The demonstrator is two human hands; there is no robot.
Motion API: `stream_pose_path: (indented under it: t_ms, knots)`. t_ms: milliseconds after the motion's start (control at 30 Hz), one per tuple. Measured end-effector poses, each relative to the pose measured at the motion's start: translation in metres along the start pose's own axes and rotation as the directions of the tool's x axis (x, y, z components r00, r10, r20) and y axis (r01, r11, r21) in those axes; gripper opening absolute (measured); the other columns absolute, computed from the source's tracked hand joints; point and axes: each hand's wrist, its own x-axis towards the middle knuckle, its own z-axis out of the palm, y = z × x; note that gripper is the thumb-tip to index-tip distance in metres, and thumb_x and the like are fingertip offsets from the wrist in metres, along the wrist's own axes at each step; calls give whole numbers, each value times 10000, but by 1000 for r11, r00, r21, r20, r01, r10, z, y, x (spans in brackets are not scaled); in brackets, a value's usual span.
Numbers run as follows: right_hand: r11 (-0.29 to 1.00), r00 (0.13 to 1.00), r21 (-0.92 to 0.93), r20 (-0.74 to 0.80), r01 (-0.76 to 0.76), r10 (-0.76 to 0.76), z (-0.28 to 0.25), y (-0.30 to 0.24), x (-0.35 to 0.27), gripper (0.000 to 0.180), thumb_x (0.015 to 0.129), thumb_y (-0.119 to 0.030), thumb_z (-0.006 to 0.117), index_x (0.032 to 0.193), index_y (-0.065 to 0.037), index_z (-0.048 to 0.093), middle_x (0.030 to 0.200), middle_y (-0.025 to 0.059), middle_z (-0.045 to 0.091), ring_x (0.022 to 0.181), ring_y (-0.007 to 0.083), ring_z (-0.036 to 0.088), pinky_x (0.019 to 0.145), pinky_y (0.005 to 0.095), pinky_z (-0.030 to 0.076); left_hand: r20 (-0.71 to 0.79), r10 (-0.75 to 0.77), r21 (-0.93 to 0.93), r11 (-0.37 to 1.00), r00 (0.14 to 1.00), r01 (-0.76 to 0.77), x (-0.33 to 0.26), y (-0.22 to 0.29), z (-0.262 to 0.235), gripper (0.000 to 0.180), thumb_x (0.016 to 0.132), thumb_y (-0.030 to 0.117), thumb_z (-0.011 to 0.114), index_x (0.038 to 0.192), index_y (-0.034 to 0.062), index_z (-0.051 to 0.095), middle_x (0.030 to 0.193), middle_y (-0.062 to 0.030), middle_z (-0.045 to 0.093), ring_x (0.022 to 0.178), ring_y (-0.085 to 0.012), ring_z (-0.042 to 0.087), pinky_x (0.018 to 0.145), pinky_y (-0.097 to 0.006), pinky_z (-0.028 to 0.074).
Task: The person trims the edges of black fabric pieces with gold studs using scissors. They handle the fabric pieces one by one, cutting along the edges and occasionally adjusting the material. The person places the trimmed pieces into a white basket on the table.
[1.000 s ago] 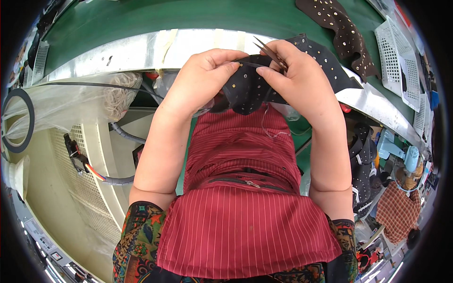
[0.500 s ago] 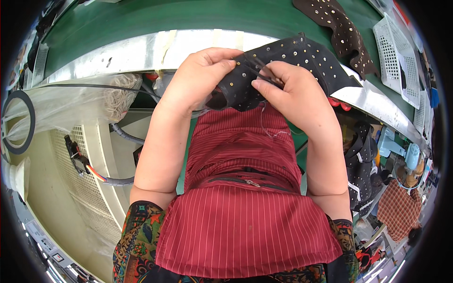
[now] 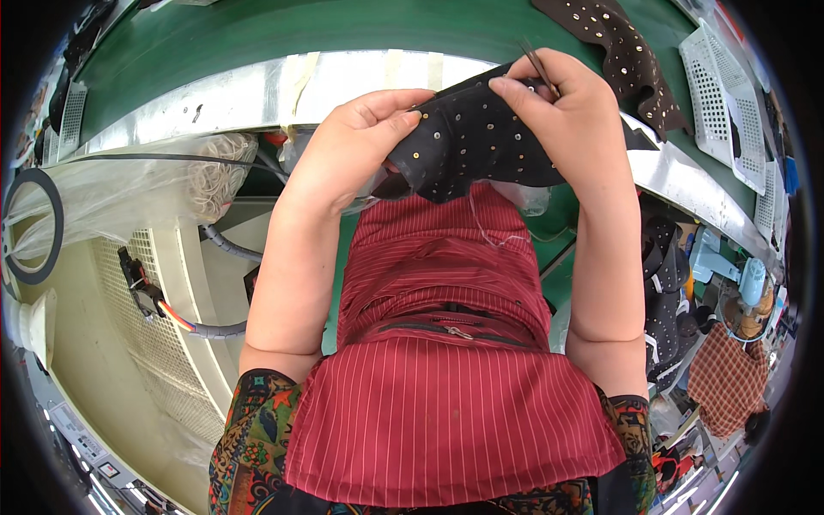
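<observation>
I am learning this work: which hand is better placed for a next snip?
Probably the right hand: it holds the dark scissors, while the left hand pinches the black dotted material.

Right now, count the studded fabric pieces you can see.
At least 3: a black piece held between the left hand and right hand, a brown piece on the green surface, and a black bundle at right. The bundle may hide more.

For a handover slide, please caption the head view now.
Left hand pinches a black studded piece before a red striped apron while the right hand holds dark snips.
</observation>
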Motion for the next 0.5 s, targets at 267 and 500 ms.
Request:
stream_pose_path:
  t_ms: [267,500]
  knots:
    - [984,986,71,34,-162,160,17,11,7,241,785,-226,666,889,-9,643,843,139,637,768,277,616,702,332,469,-7,-36,-49,998,999,35,0,-1,-2,315,905,82,555,1205,-16,556,1066,-84,644,879,-111,629,769,-244,522]
    - [996,996,5,-2,-86,86,26,21,11,197,786,-188,679,852,-7,638,676,28,585,636,78,535,601,230,433,-50,-28,-94,995,998,24,2,-7,-2,299,905,63,545,1193,-14,566,1057,-87,647,869,-113,630,764,-244,526]
